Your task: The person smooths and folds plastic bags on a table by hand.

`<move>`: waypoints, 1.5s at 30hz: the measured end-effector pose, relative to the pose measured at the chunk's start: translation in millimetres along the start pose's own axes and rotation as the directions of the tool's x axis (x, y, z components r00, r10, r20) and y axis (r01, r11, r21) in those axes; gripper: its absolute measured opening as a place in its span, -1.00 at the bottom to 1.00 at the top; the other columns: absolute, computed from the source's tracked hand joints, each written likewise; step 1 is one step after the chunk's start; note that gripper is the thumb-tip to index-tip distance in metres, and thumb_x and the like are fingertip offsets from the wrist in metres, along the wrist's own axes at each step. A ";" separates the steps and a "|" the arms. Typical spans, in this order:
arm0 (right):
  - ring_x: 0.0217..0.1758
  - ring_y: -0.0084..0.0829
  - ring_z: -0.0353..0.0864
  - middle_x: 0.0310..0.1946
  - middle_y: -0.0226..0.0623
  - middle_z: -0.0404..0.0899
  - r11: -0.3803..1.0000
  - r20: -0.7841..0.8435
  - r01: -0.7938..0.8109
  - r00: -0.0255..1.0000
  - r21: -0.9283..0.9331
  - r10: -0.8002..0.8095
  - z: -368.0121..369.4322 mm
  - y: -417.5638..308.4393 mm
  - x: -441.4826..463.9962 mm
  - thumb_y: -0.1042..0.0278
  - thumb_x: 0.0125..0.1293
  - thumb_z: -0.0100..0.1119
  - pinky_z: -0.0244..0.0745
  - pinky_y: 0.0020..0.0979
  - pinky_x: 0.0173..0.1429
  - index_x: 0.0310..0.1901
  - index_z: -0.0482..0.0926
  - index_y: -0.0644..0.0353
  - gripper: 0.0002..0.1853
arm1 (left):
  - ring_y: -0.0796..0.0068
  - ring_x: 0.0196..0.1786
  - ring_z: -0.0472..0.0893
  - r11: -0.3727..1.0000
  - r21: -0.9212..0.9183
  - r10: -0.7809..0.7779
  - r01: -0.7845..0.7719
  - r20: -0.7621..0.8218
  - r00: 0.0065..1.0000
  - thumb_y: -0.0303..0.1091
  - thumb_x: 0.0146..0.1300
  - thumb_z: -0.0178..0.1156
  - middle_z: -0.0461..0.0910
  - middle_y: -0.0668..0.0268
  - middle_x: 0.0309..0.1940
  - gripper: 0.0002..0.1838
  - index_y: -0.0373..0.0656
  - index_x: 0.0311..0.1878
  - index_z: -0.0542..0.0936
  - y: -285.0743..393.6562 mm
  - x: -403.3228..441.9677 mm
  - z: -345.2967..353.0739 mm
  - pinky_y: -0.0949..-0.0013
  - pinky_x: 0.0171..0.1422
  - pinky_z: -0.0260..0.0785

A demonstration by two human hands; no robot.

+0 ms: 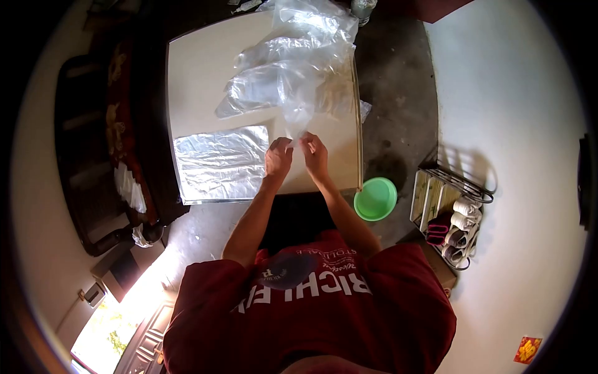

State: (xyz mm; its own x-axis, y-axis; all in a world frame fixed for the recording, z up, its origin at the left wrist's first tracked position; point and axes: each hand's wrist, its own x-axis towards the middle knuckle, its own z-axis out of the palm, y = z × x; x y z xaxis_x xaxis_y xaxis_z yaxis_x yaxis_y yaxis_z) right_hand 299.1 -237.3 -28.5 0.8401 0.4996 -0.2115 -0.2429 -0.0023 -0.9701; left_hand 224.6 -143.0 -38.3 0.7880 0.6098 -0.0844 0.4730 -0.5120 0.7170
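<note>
Clear plastic bags point(268, 81) lie in a loose heap over the far part of the pale table point(205, 81). The near end of one bag is pinched between the fingers of my left hand point(279, 157) and my right hand point(314, 156), which are close together above the table. Just left of my left hand, a flat stack of shiny, creased plastic sheets point(221, 163) lies at the table's near left corner. The fingertips are small in view, and their exact hold on the film is hard to make out.
A green basin point(375, 199) stands on the floor right of the table. Beyond it is a rack point(436, 199) with shoes point(466, 215). A dark wooden bench point(84, 156) is at the left, and a jar point(363, 9) stands at the far edge.
</note>
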 end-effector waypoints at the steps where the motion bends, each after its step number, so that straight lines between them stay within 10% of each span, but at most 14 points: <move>1: -0.19 -0.58 0.50 -0.35 -0.29 0.54 1.000 0.003 0.007 1.000 0.002 -0.007 1.9 -1.9 -1.9 0.35 0.29 0.07 0.38 -0.51 -0.01 -0.25 0.45 0.34 -0.81 | 0.02 -0.19 0.52 1.000 0.028 0.003 -0.003 -0.007 1.000 -0.49 0.00 0.20 0.55 0.09 -0.28 -0.77 -0.24 -0.22 0.51 1.8 -1.2 -3.4 0.16 -0.16 0.38; 12: -0.54 -0.69 0.13 -0.65 -0.49 0.19 0.977 -0.045 0.157 0.985 -0.147 -0.165 4.5 -8.3 -49.6 0.27 0.34 -0.02 0.08 -0.54 -0.49 -0.46 0.29 0.24 -0.73 | 0.42 -0.37 0.59 0.914 -0.324 -0.154 0.243 0.278 0.948 -0.30 0.12 0.21 0.60 0.17 -0.42 -0.69 -0.25 -0.10 0.53 -14.4 -44.2 -36.5 0.37 -0.24 0.40; 15: -0.54 -0.65 0.14 -0.65 -0.46 0.17 0.955 -0.051 0.188 0.977 -0.228 -0.205 10.1 -0.8 -60.4 0.31 0.33 -0.02 0.11 -0.53 -0.47 -0.45 0.29 0.23 -0.76 | 0.46 -0.27 0.59 0.667 -0.665 -0.071 0.336 0.392 0.917 -0.20 0.16 0.18 0.61 0.25 -0.33 -0.65 -0.25 -0.07 0.53 -25.1 -57.0 -43.8 0.38 -0.12 0.42; 17: -0.54 -0.64 0.15 -0.63 -0.44 0.19 0.961 -0.023 0.164 0.985 -0.225 -0.173 18.0 -12.4 -74.3 0.33 0.32 -0.02 0.13 -0.52 -0.47 -0.45 0.29 0.23 -0.78 | 0.47 -0.21 0.56 0.115 -0.827 -0.156 0.550 0.532 0.832 -0.16 0.16 0.18 0.58 0.30 -0.25 -0.64 -0.24 -0.10 0.54 -10.3 -67.4 -65.7 0.36 -0.05 0.42; 20: -0.54 -0.61 0.17 -0.62 -0.41 0.23 0.955 0.046 0.184 0.983 -0.232 -0.178 30.0 -20.4 -94.7 0.37 0.30 -0.03 0.16 -0.50 -0.46 -0.45 0.29 0.23 -0.80 | 0.51 -0.41 0.54 0.293 -0.750 -0.417 0.592 0.457 0.786 -0.23 0.17 0.19 0.58 0.30 -0.39 -0.76 -0.22 -0.24 0.56 -8.0 -70.9 -73.3 0.47 -0.22 0.42; 25: -0.39 -0.38 0.36 -0.52 -0.19 0.30 0.922 0.062 0.299 0.954 -0.246 -0.293 48.4 -12.3 -131.6 0.28 0.34 -0.10 0.30 -0.36 -0.25 -0.35 0.34 0.28 -0.78 | 0.36 -0.38 0.59 0.177 -0.870 -0.436 0.461 0.351 0.829 -0.30 0.18 0.11 0.60 0.14 -0.31 -0.78 -0.31 -0.35 0.52 -51.9 -75.4 -82.5 0.39 -0.25 0.48; 28: -0.35 -0.36 0.37 -0.48 -0.16 0.31 0.932 -0.038 0.088 0.993 -0.353 -0.108 47.4 2.7 -149.7 0.31 0.34 -0.12 0.30 -0.36 -0.22 -0.36 0.36 0.31 -0.78 | 0.13 -0.15 0.60 -0.004 -0.960 -0.426 0.279 0.254 0.868 -0.32 0.27 -0.02 0.56 -0.01 -0.17 -0.78 -0.32 -0.33 0.44 -77.2 -79.7 -104.0 0.24 -0.07 0.51; 30: -0.53 -0.68 0.30 -0.59 -0.36 0.36 0.906 -0.121 0.118 0.976 -0.405 -0.182 45.7 22.0 -161.5 0.44 0.29 -0.01 0.33 -0.58 -0.42 -0.46 0.32 0.31 -0.81 | 0.16 0.01 0.51 -0.220 -0.958 -0.375 0.185 0.258 0.890 -0.26 0.35 -0.15 0.45 -0.04 0.02 -0.70 -0.32 -0.21 0.46 -109.0 -85.8 -111.3 0.25 0.12 0.40; 34: -0.49 -0.68 0.41 -0.61 -0.43 0.40 0.955 -0.186 0.100 0.970 -0.278 -0.155 47.8 71.4 -177.2 0.45 0.29 -0.02 0.42 -0.61 -0.34 -0.47 0.36 0.31 -0.81 | 0.22 0.02 0.49 -0.336 -0.937 -0.580 0.097 0.287 0.762 -0.31 0.34 -0.20 0.48 0.06 -0.02 -0.67 -0.37 -0.04 0.42 -141.1 -107.6 -120.8 0.27 0.19 0.36; 40: -0.42 -0.58 0.55 -0.57 -0.33 0.52 0.912 -0.011 -0.095 0.995 -0.399 0.099 54.9 67.5 -185.5 0.40 0.26 0.04 0.46 -0.58 -0.34 -0.45 0.42 0.33 -0.81 | 0.19 0.06 0.47 -0.417 -0.909 -0.687 -0.008 0.310 0.657 -0.40 0.28 -0.20 0.47 0.08 -0.04 -0.71 -0.36 -0.07 0.42 -189.0 -142.5 -122.0 0.19 0.23 0.32; 45: -0.42 -0.53 0.60 -0.53 -0.28 0.56 0.838 0.221 -0.161 0.923 -0.522 0.315 50.4 109.5 -175.4 0.32 0.20 0.13 0.46 -0.54 -0.34 -0.41 0.48 0.35 -0.78 | -0.02 0.01 0.47 -0.361 -0.931 -0.623 -0.053 0.198 0.757 -0.39 0.33 -0.25 0.41 0.00 0.03 -0.79 -0.32 -0.14 0.30 -192.3 -159.5 -130.1 0.00 0.19 0.35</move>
State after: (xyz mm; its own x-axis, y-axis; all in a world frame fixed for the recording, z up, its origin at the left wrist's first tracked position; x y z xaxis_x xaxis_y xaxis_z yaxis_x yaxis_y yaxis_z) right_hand 100.8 -281.5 -91.5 0.5916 0.6518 -0.4745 -0.0856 -0.5344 -0.8409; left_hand -43.4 -63.1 -72.6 0.3795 0.6606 -0.6477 -0.5796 0.7155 0.3900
